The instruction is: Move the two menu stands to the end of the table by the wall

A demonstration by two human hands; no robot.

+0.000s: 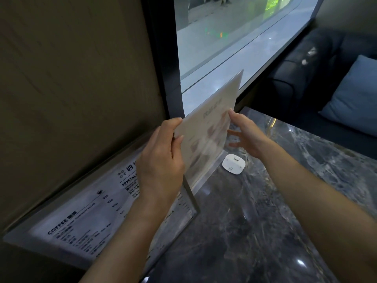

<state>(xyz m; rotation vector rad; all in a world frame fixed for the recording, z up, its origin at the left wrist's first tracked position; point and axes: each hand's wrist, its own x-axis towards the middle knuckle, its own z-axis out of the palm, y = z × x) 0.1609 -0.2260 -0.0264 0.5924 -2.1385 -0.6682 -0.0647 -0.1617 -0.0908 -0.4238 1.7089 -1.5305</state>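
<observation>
A clear acrylic menu stand with a pale picture menu [212, 119] stands upright on the dark marble table [265, 211], near the window end. My left hand [161, 160] grips its near edge between thumb and fingers. My right hand [244, 133] is spread open at its far edge, fingertips touching the sheet. A second, larger menu stand with a black-and-white coffee list [85, 217] leans along the wall on the left, partly hidden behind my left forearm.
A small white square device [233, 164] lies on the table just right of the upright stand's base. The brown wall panel [71, 88] and the window frame [169, 68] close off the left and far side. A dark sofa with a blue cushion [353, 97] sits beyond the table.
</observation>
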